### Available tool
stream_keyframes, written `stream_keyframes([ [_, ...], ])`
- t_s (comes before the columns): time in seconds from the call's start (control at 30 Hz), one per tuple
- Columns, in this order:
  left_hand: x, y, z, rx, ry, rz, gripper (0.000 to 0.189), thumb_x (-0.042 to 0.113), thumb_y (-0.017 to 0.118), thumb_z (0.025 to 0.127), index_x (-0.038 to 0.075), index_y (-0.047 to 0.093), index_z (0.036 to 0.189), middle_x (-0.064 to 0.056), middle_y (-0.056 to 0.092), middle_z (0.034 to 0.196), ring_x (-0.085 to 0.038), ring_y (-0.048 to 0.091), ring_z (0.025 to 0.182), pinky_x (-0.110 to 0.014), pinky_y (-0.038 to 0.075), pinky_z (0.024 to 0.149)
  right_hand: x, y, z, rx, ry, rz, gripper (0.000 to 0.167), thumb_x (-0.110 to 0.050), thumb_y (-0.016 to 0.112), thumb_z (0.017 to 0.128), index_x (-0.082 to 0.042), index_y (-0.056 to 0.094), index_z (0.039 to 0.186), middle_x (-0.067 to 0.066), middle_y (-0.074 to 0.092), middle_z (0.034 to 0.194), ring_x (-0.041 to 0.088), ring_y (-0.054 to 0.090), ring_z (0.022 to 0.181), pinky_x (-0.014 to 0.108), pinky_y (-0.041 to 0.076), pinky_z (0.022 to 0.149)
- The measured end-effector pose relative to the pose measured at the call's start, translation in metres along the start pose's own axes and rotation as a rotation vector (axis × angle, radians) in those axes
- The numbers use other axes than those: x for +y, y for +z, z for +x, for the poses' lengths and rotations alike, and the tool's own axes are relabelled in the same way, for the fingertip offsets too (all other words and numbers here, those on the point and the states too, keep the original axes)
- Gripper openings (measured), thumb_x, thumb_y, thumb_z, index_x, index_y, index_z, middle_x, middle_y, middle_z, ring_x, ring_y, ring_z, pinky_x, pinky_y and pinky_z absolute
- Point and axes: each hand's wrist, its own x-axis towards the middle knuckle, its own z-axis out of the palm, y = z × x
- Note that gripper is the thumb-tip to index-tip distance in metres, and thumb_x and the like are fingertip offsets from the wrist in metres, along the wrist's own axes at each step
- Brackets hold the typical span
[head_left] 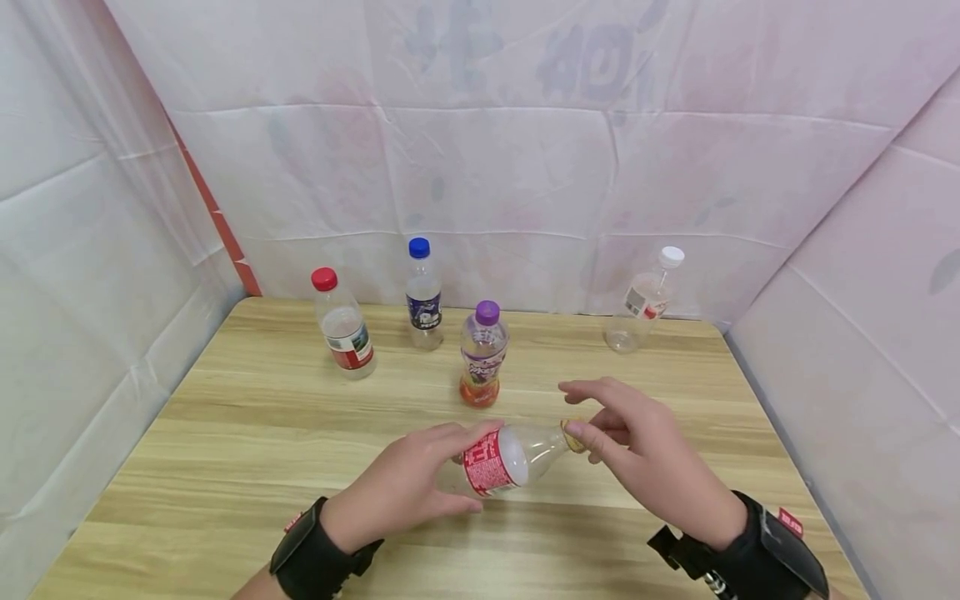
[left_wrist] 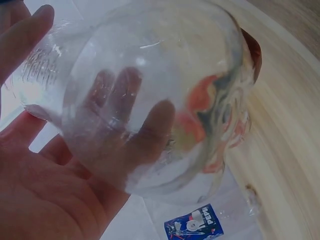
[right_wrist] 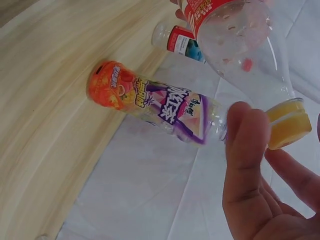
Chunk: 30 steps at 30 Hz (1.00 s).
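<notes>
My left hand (head_left: 408, 479) grips the body of a clear plastic bottle (head_left: 487, 464) with a red label, thumb on the near side. The bottle lies on its side in the air, its neck pointing right. On the neck sits a yellow cap (right_wrist: 290, 125). My right hand (head_left: 637, 437) is at this cap, thumb on it and other fingers bent behind it, with the index finger raised. Just beyond stands a purple-capped bottle (head_left: 483, 358) with orange at its base. Through the clear bottle base (left_wrist: 150, 100), left-hand fingers show in the left wrist view.
Farther back on the wooden table (head_left: 225, 467) stand a red-capped bottle (head_left: 345, 333), a blue-capped Pepsi bottle (head_left: 425, 300) and, at right, a white-capped clear bottle (head_left: 641, 308). Pale sheets (head_left: 487, 167) hang along the back and both sides.
</notes>
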Motion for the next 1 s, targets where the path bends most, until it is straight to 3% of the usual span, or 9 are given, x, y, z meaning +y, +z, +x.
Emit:
stream_keyframes([
  [0.1, 0.0, 0.0001, 0.0003, 0.002, -0.004, 0.01, 0.093, 0.043, 0.09, 0.082, 0.047, 0.038, 0.159, 0.013, 0.066, 0.138, -0.011, 0.063, 0.127, -0.043, 0.057, 0.104, -0.0002, 0.0007, 0.0, 0.012, -0.002, 0.004, 0.021, -0.017, 0.071, 0.101, -0.02, 0.07, 0.121, -0.001, 0.07, 0.099, 0.006, 0.067, 0.067, 0.027, 0.059, 0.062],
  [0.2, -0.0004, -0.0002, 0.0003, 0.007, -0.005, 0.014, 0.092, 0.044, 0.089, 0.082, 0.048, 0.037, 0.158, 0.013, 0.066, 0.137, -0.01, 0.063, 0.127, -0.042, 0.058, 0.104, 0.0002, 0.0009, 0.0001, 0.029, -0.019, -0.035, 0.017, -0.016, 0.075, 0.097, -0.024, 0.072, 0.112, -0.009, 0.067, 0.092, 0.005, 0.066, 0.069, 0.025, 0.059, 0.061],
  [0.33, -0.0008, -0.0008, -0.0001, 0.016, 0.002, 0.006, 0.092, 0.044, 0.09, 0.082, 0.048, 0.038, 0.158, 0.014, 0.066, 0.136, -0.009, 0.063, 0.126, -0.041, 0.057, 0.104, 0.0006, -0.0005, 0.0007, 0.043, -0.084, -0.085, 0.023, -0.011, 0.08, 0.092, -0.026, 0.074, 0.109, -0.013, 0.068, 0.101, 0.004, 0.065, 0.082, 0.023, 0.061, 0.068],
  [0.53, -0.0011, -0.0013, -0.0003, 0.011, -0.008, -0.008, 0.091, 0.043, 0.09, 0.082, 0.049, 0.039, 0.157, 0.014, 0.066, 0.137, -0.01, 0.063, 0.127, -0.042, 0.057, 0.104, 0.0005, -0.0032, -0.0008, 0.038, -0.24, -0.083, 0.039, -0.001, 0.085, 0.083, -0.026, 0.075, 0.112, -0.01, 0.07, 0.115, 0.005, 0.066, 0.1, 0.021, 0.061, 0.078],
  [0.63, -0.0016, -0.0013, -0.0002, 0.004, -0.019, -0.016, 0.091, 0.042, 0.09, 0.082, 0.05, 0.039, 0.157, 0.013, 0.066, 0.138, -0.01, 0.063, 0.127, -0.043, 0.057, 0.105, 0.0014, -0.0032, -0.0016, 0.038, -0.262, -0.08, 0.049, -0.001, 0.087, 0.08, -0.03, 0.074, 0.117, -0.011, 0.07, 0.121, 0.005, 0.067, 0.106, 0.019, 0.06, 0.08],
  [0.7, -0.0017, -0.0013, -0.0004, 0.002, -0.022, -0.019, 0.092, 0.041, 0.09, 0.082, 0.05, 0.038, 0.157, 0.013, 0.066, 0.138, -0.011, 0.063, 0.127, -0.043, 0.057, 0.104, 0.0013, -0.003, -0.0018, 0.04, -0.26, -0.084, 0.054, -0.002, 0.088, 0.081, -0.031, 0.072, 0.123, -0.009, 0.069, 0.127, 0.006, 0.067, 0.11, 0.02, 0.061, 0.082],
  [0.83, -0.0012, -0.0008, -0.0011, 0.007, -0.023, -0.027, 0.093, 0.037, 0.091, 0.081, 0.048, 0.039, 0.158, 0.012, 0.067, 0.137, -0.011, 0.064, 0.126, -0.043, 0.058, 0.104, -0.001, -0.0021, -0.0009, 0.049, -0.178, -0.105, 0.051, -0.011, 0.083, 0.09, -0.027, 0.067, 0.135, -0.008, 0.066, 0.133, 0.006, 0.069, 0.109, 0.024, 0.063, 0.081],
  [0.93, -0.0004, 0.0005, -0.0016, 0.01, -0.019, -0.025, 0.095, 0.037, 0.092, 0.081, 0.048, 0.038, 0.158, 0.012, 0.067, 0.136, -0.011, 0.064, 0.125, -0.043, 0.058, 0.103, -0.0025, -0.001, 0.0003, 0.053, -0.093, -0.118, 0.036, -0.018, 0.076, 0.097, -0.024, 0.069, 0.132, -0.009, 0.07, 0.123, 0.002, 0.07, 0.094, 0.024, 0.062, 0.073],
  [1.0, 0.0, 0.0015, -0.0019, 0.012, -0.015, -0.017, 0.096, 0.037, 0.092, 0.081, 0.049, 0.036, 0.158, 0.012, 0.067, 0.135, -0.01, 0.064, 0.124, -0.042, 0.058, 0.102, -0.0026, -0.0002, 0.0009, 0.049, -0.053, -0.116, 0.026, -0.02, 0.074, 0.099, -0.023, 0.073, 0.125, -0.01, 0.072, 0.108, 0.002, 0.068, 0.081, 0.024, 0.059, 0.065],
])
